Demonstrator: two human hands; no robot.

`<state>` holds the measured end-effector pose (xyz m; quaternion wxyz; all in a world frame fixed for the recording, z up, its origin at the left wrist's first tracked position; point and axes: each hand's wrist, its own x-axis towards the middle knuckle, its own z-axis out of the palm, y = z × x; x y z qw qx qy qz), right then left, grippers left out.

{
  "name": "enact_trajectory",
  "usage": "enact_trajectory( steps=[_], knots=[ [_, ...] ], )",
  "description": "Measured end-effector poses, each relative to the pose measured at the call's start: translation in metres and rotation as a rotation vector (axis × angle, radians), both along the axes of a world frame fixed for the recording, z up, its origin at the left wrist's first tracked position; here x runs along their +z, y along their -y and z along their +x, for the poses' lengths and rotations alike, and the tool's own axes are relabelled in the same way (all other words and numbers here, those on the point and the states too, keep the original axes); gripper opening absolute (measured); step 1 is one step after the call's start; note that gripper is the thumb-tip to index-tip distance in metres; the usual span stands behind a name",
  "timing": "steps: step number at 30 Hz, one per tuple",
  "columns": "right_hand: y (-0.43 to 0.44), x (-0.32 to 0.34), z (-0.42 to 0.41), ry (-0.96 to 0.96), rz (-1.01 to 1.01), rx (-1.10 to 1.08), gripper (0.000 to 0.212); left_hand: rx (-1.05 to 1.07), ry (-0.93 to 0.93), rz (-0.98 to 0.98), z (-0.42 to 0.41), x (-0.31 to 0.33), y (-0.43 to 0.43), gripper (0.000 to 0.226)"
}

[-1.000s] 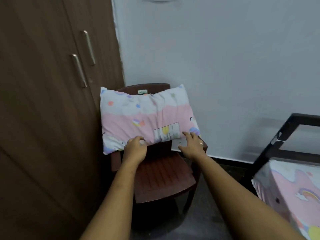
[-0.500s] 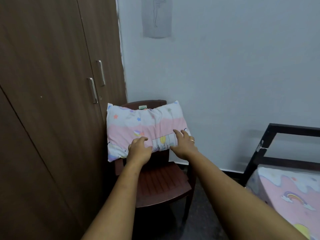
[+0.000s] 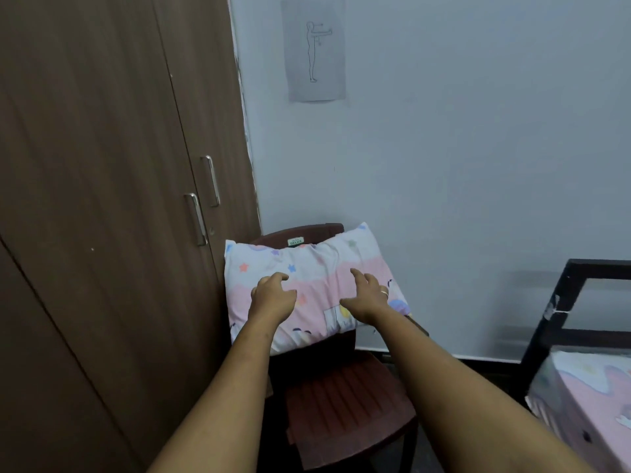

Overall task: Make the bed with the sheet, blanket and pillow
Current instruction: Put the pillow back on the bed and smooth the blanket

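Note:
A pink and white pillow [image 3: 317,268] with stars and cartoon prints leans against the back of a dark red plastic chair [image 3: 345,401], raised above the seat. My left hand [image 3: 273,297] is in front of the pillow's left half, fingers loosely bent. My right hand [image 3: 367,295], which wears a ring, is spread over the right half. Neither hand plainly grips the fabric, and I cannot tell whether they touch it. At the right edge is the bed with its black frame [image 3: 560,302] and a matching pink printed sheet [image 3: 601,384] over the mattress corner.
A brown wardrobe [image 3: 102,199] with two metal handles fills the left side, close beside the chair. A grey wall with a paper figure drawing [image 3: 316,49] stands behind. Dark floor shows between the chair and the bed.
Both hands have moved up from the pillow's lower edge to its front face, with fingers opening out. The view has tilted upward and the pillow now sits lower in the frame.

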<state>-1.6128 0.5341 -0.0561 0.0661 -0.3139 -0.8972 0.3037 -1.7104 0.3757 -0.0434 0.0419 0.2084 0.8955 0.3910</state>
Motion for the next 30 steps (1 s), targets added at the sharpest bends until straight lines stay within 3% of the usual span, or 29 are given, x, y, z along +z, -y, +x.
enact_trajectory(
  steps=[6,14,23,30],
  knots=[
    [-0.029,-0.017,-0.055,0.013,-0.051,-0.034,0.075,-0.076,0.018,-0.016,-0.060,-0.007,-0.048,0.044],
    [-0.114,-0.083,-0.136,0.077,-0.170,-0.064,0.075,-0.069,0.126,-0.053,-0.131,-0.066,-0.139,0.042],
    [-0.166,-0.110,-0.239,0.201,-0.137,0.177,0.074,0.140,0.254,-0.116,-0.188,-0.104,-0.173,0.044],
    [-0.174,-0.108,-0.302,0.239,-0.016,0.352,0.069,0.377,0.464,0.020,-0.214,-0.143,-0.183,0.048]
  ],
)
